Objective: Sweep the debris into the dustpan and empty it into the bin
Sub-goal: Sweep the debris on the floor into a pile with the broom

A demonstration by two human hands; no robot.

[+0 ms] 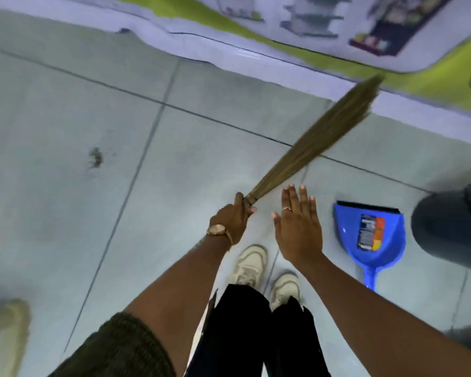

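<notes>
My left hand [233,217] grips the bound end of a brown straw broom [324,131], whose bristles point up and to the right, raised off the floor and blurred. Beside the broom's base my right hand [297,227] is flat and empty, fingers spread. A small dark clump of debris [95,158] lies on the pale tiled floor far to the left. A blue dustpan [370,240] rests flat on the floor to the right of my right hand, handle toward me. A dark grey bin [449,227] stands at the right edge, beside the dustpan.
A printed white and green banner [337,50] lies along the floor at the top. My two white shoes [252,263] stand below my hands. Someone's pale shoe [11,327] shows at the bottom left. Bare tile [65,227] stretches between the debris and me.
</notes>
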